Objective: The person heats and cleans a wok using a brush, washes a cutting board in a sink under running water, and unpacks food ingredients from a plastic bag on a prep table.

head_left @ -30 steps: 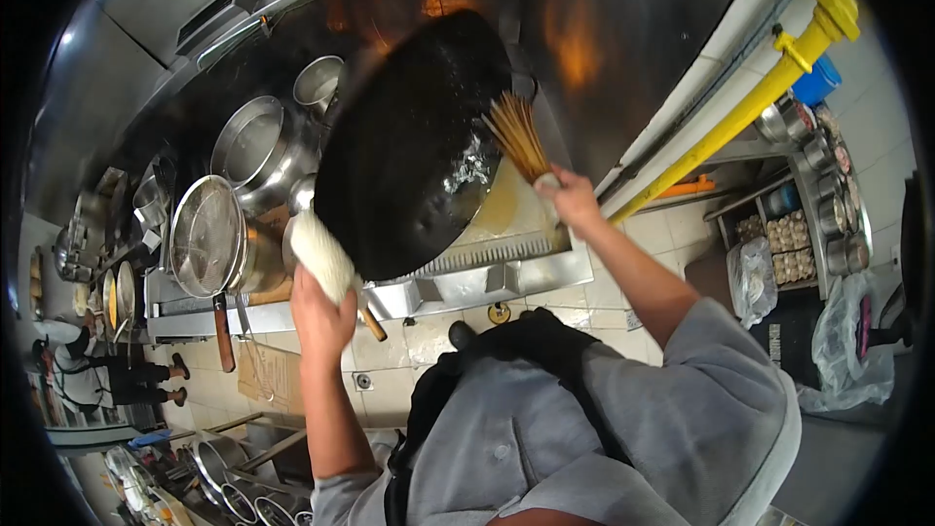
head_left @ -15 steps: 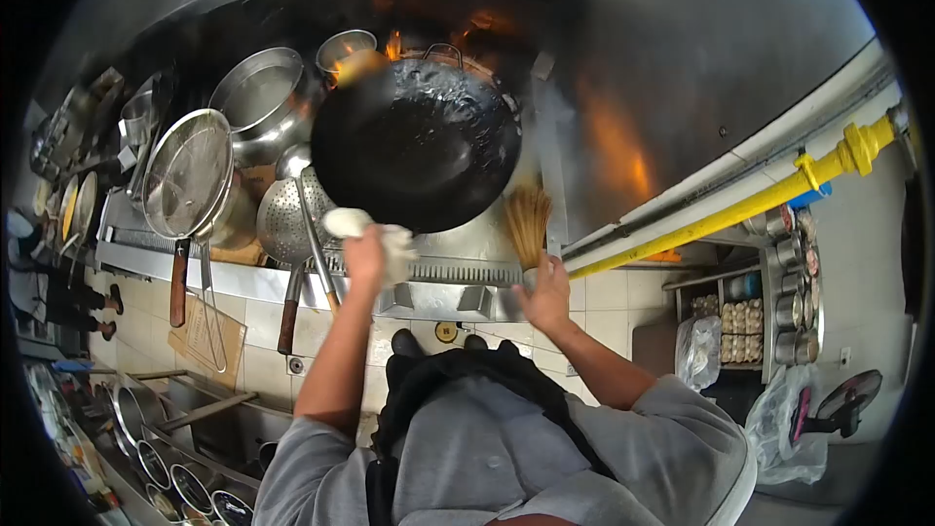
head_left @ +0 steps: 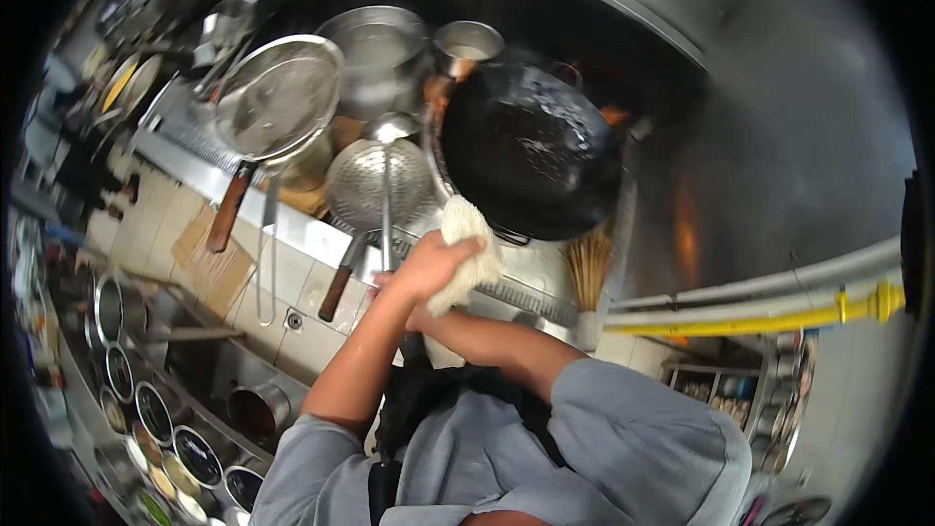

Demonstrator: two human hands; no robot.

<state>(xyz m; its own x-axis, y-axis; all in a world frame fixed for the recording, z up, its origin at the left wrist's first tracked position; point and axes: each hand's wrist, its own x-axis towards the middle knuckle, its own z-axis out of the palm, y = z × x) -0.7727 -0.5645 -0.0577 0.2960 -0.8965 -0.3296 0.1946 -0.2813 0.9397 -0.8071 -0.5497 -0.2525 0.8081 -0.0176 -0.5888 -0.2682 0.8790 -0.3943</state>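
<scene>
My left hand (head_left: 443, 268) is closed around a folded white cloth (head_left: 471, 224), just off the near rim of the black wok (head_left: 526, 170). A shiny layer of liquid shows in the wok. Crossing under my left wrist, my right hand (head_left: 417, 318) is at the handle end of a metal ladle (head_left: 387, 190); its fingers look closed there, though the left forearm hides much of it. Beside the ladle lies a perforated skimmer (head_left: 362, 175) with a dark wooden handle. To the right of the wok, a bamboo brush (head_left: 587, 268) stands untouched.
A mesh strainer (head_left: 278, 102) rests over a pot at left. Behind stand a large steel pot (head_left: 375, 44) and a small pot (head_left: 467, 42). A yellow pipe (head_left: 760, 317) runs along the right; several round containers (head_left: 156, 409) fill the lower left.
My right hand has left the bamboo brush and crossed left to the ladle handle. My left hand still holds the cloth. The view has turned, and the flame beside the wok looks smaller.
</scene>
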